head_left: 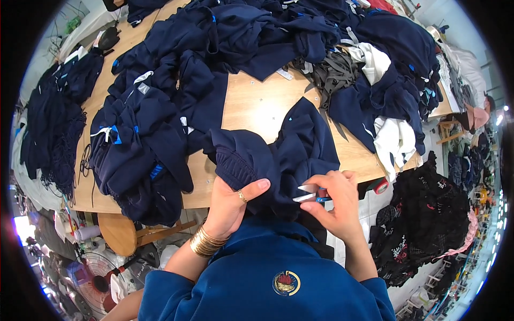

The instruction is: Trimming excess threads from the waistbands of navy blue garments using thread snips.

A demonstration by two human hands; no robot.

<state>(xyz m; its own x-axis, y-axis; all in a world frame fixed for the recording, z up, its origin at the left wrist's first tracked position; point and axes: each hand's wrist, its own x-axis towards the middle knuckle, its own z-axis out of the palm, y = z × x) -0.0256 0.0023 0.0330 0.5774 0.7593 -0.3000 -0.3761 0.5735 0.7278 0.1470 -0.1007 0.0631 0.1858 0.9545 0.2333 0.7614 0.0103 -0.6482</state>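
Observation:
A navy fabric garment (308, 142) hangs over the near edge of the table in front of my body. My left hand (226, 207) is closed around its gathered, ribbed band (234, 165), thumb stretched across the cloth. Between the thumb and fingers of my right hand (338, 206) is a small pair of thread snips (306, 195) with blue handles. The snips' silvery blades are apart and point left at the garment's cloth. Whether they touch it, I cannot tell.
Piles of navy garments (144, 123) cover the wooden table (251, 101) at left and back. Grey strips (334, 72) and white cloth (393, 142) lie at right. Below stand a round stool (118, 235), a fan (99, 281) and a black patterned heap (428, 219).

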